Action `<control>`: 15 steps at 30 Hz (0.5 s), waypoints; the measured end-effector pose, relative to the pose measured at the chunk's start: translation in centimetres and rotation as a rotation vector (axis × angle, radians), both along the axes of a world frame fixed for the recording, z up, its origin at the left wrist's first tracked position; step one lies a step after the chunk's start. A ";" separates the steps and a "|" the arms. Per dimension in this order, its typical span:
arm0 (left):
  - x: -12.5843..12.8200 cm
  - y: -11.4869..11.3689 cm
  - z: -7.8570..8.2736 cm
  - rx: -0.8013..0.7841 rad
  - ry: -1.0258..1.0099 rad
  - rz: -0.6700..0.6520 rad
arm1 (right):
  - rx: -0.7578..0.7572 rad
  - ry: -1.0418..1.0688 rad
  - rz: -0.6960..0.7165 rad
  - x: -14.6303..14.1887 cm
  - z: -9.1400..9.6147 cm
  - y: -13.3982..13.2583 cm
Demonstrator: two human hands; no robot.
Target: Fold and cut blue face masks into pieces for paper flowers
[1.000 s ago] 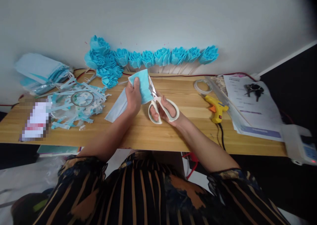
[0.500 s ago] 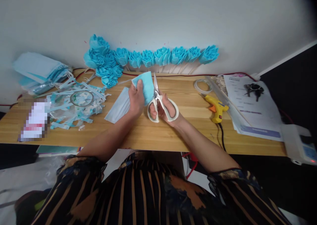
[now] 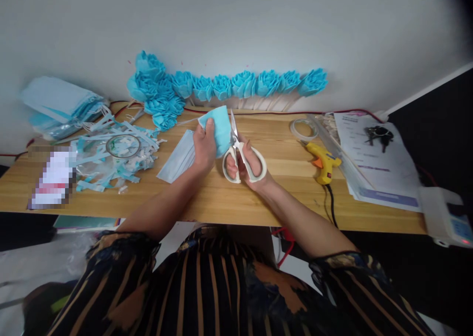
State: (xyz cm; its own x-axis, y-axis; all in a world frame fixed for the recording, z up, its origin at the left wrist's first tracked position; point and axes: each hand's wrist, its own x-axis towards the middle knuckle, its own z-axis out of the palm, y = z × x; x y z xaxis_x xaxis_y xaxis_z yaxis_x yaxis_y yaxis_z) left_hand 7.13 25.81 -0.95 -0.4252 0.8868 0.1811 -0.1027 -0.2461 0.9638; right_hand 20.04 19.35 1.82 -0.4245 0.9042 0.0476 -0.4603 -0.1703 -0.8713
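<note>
My left hand (image 3: pixel 205 144) is closed on a folded blue face mask (image 3: pixel 220 125), its thumb pressed on the near face. White-handled scissors (image 3: pixel 234 138) are in my right hand (image 3: pixel 254 161), with thumb and fingers through the loops. The blades point away from me, right beside the mask's right edge; whether they touch it I cannot tell. A flat, pleated light-blue face mask (image 3: pixel 178 158) lies on the table just left of my left wrist.
Blue flowers (image 3: pixel 244 83) line the wall, bunched at left. Cut strips (image 3: pixel 144 144) and a tape roll (image 3: pixel 123 146) lie left, below stacked masks (image 3: pixel 62 99). At right are a yellow glue gun (image 3: pixel 324 162), papers (image 3: pixel 369 163), keys (image 3: pixel 382 135) and another tape roll (image 3: pixel 303 128).
The scissors have shifted very slightly to the right, a little away from the mask. Both hands keep their hold, and the view has moved a touch.
</note>
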 end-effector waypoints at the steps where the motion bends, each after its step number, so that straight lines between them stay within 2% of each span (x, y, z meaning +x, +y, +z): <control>1: 0.0 0.0 0.0 0.000 -0.004 0.001 | 0.001 0.004 -0.005 0.0 0.0 0.0; 15: -0.1 0.1 -0.3 -0.005 -0.009 0.007 | -0.015 -0.013 -0.057 -0.2 0.4 -0.3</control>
